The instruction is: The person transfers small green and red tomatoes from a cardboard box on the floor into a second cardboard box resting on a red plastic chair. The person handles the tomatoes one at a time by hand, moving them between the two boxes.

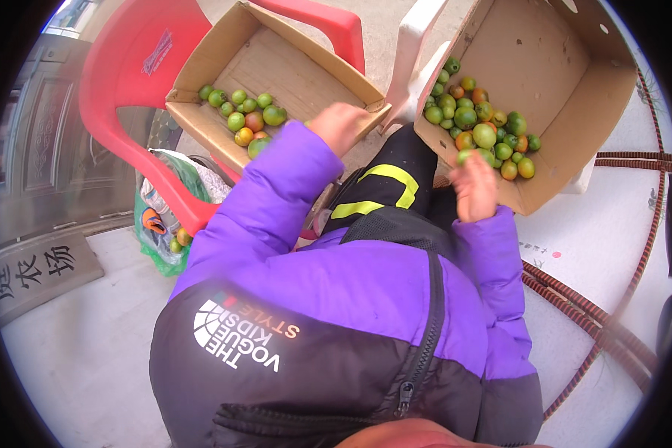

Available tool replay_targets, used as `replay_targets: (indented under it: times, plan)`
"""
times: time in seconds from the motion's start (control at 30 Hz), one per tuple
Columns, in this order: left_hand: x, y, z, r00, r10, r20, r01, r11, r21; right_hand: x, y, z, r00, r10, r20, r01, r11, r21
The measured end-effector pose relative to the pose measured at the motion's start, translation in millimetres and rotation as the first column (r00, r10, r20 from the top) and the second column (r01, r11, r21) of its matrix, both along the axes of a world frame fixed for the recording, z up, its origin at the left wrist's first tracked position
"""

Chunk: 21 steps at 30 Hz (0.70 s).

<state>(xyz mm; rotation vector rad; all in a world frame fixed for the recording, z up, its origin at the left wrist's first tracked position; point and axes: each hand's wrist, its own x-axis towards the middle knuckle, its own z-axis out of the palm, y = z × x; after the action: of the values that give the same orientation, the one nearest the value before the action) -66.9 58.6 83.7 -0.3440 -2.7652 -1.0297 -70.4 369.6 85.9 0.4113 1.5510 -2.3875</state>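
My left hand (339, 127), smeared by motion, is at the near right edge of the left cardboard box (295, 60); its fingers do not show clearly. Green, orange and reddish tomatoes (254, 122) lie in that box's near left part. At the near wall of the right cardboard box (526, 45), my right hand (475, 188) has its fingers closed around a green tomato (464, 156), partly hidden and blurred. Several more tomatoes (484, 134), mostly green with some orange ones, are gathered at this box's left and near side.
The left box rests on a red plastic chair (116, 89), the right one on a white chair (414, 45). A green plastic bag (160, 250) with tomatoes and other items sits on the floor beside the red chair. Ribbed brown strips (582, 306) run at the right.
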Motion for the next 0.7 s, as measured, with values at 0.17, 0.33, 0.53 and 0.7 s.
replay_targets:
  times: [0.17,0.33,0.53,0.7]
  plan:
    - [7.2,-58.7,-36.7,0.916,0.186,0.355,0.042,0.836,-0.547,-9.5,19.2,-10.3,0.961,-0.269,0.058,0.268,0.963,0.03]
    - [9.1,-51.0,-59.8,0.911,0.116,0.395,0.19,0.733,-0.653,2.5,5.9,-19.7,0.988,-0.05,0.145,0.043,0.998,0.053]
    - [-4.6,-50.1,-78.9,0.918,0.037,0.396,0.279,0.649,-0.707,0.4,0.7,-7.4,0.979,-0.026,0.203,0.003,0.994,0.113]
    - [-6.7,-55.9,-70.5,0.958,0.138,0.252,0.033,0.819,-0.573,1.7,2.3,-6.3,0.981,0.004,0.196,-0.028,0.992,0.12]
